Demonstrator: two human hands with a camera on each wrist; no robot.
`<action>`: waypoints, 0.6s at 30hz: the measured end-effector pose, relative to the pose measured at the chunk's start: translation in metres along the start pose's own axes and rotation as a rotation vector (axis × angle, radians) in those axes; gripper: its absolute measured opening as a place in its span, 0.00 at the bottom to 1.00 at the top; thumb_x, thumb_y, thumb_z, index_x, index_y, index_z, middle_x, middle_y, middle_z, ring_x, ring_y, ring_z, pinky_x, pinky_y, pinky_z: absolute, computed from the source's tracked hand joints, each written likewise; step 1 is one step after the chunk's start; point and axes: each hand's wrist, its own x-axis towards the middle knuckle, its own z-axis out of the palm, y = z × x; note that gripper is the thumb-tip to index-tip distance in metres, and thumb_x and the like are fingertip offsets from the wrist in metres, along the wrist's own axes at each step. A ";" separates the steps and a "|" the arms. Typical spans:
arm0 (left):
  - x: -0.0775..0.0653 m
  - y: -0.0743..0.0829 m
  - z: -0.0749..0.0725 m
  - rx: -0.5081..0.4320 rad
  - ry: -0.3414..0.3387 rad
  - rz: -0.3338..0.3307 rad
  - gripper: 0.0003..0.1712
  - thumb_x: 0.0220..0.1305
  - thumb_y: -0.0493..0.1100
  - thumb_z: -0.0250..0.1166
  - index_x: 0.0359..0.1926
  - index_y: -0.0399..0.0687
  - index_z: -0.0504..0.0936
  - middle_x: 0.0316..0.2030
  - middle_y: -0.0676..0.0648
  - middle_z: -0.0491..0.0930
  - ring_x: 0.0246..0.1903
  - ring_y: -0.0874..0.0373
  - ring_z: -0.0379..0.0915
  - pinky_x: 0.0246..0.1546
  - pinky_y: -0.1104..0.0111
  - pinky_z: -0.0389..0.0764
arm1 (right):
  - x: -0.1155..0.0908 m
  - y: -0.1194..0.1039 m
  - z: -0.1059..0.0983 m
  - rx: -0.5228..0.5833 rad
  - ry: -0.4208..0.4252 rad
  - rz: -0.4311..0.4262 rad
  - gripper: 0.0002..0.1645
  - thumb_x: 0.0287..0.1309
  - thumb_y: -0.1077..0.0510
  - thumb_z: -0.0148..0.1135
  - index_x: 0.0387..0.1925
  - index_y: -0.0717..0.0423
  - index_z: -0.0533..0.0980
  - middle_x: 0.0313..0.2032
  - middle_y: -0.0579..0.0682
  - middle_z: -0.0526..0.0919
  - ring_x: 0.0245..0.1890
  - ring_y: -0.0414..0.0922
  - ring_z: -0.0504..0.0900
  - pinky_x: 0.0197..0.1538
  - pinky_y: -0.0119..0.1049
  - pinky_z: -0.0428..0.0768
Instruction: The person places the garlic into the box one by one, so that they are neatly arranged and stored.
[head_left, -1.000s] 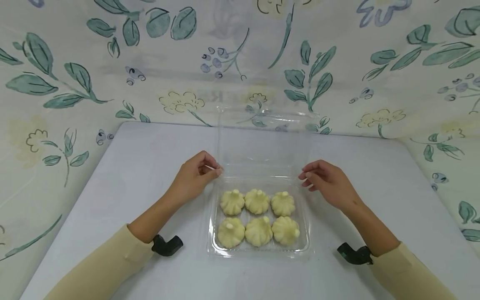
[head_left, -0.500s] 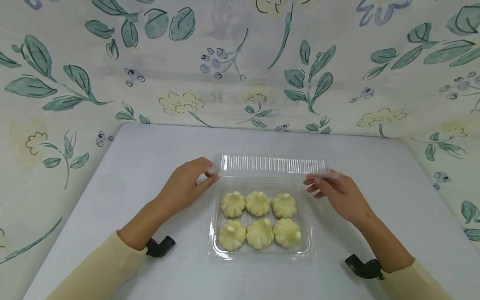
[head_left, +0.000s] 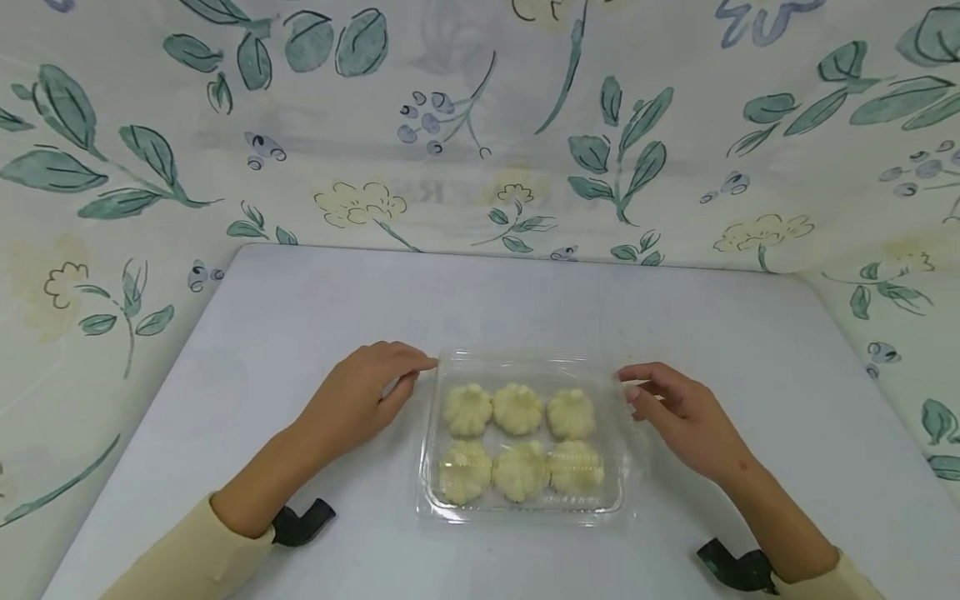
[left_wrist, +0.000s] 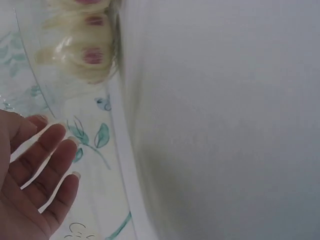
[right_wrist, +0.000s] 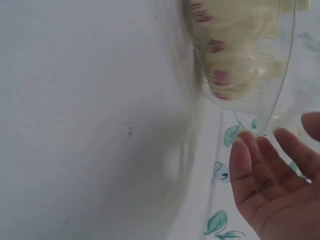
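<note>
A clear plastic clamshell box [head_left: 626,450] sits on the table with its hinged lid [head_left: 517,365] folded down over the tray. Through the plastic show pale garlic bulbs [head_left: 517,410] in two rows of three; the wrist views reveal purplish patches on their undersides. My left hand [head_left: 363,392] is at the box's back left corner, index fingertip right at the edge and thumb apart. At the back right edge, my right hand [head_left: 678,417] has its fingertips close to the lid. In the right wrist view, that hand's fingers [right_wrist: 242,160] are loosely extended near the clear rim.
The box stands on a white table [head_left: 300,292]. Behind and beside it hangs a pale cloth [head_left: 480,108] printed with leaves and flowers. A dark curved piece [head_left: 303,523] is at the left wrist, and another [head_left: 738,567] at the right.
The lid has swung from standing up behind the tray, forward and down over the garlic bulbs. Both hands have moved slightly toward the person, and their fingers have loosened from the lid.
</note>
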 end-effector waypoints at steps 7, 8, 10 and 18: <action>-0.016 0.014 0.001 -0.072 -0.078 -0.135 0.21 0.80 0.54 0.58 0.66 0.54 0.81 0.58 0.56 0.82 0.55 0.57 0.79 0.56 0.53 0.80 | -0.007 0.001 0.005 -0.005 -0.041 -0.083 0.19 0.75 0.62 0.61 0.64 0.51 0.78 0.59 0.51 0.83 0.50 0.42 0.85 0.45 0.36 0.85; -0.018 0.016 0.001 -0.073 -0.090 -0.160 0.23 0.80 0.58 0.57 0.67 0.55 0.80 0.58 0.57 0.82 0.54 0.59 0.79 0.54 0.54 0.80 | -0.007 0.001 0.006 -0.012 -0.047 -0.087 0.20 0.75 0.62 0.61 0.65 0.51 0.77 0.60 0.51 0.82 0.51 0.43 0.84 0.45 0.36 0.85; -0.022 0.022 0.001 -0.087 -0.118 -0.206 0.29 0.78 0.64 0.56 0.71 0.57 0.77 0.59 0.59 0.81 0.53 0.61 0.78 0.50 0.56 0.80 | -0.009 0.000 0.007 -0.026 -0.061 -0.088 0.23 0.75 0.62 0.61 0.68 0.51 0.75 0.60 0.51 0.82 0.52 0.46 0.84 0.47 0.37 0.85; -0.034 0.052 -0.002 -0.210 -0.333 -0.430 0.61 0.58 0.83 0.61 0.84 0.69 0.47 0.67 0.61 0.73 0.55 0.63 0.77 0.48 0.56 0.78 | -0.017 0.002 0.010 -0.041 -0.158 -0.086 0.34 0.76 0.62 0.58 0.79 0.51 0.63 0.60 0.53 0.82 0.55 0.51 0.83 0.50 0.40 0.84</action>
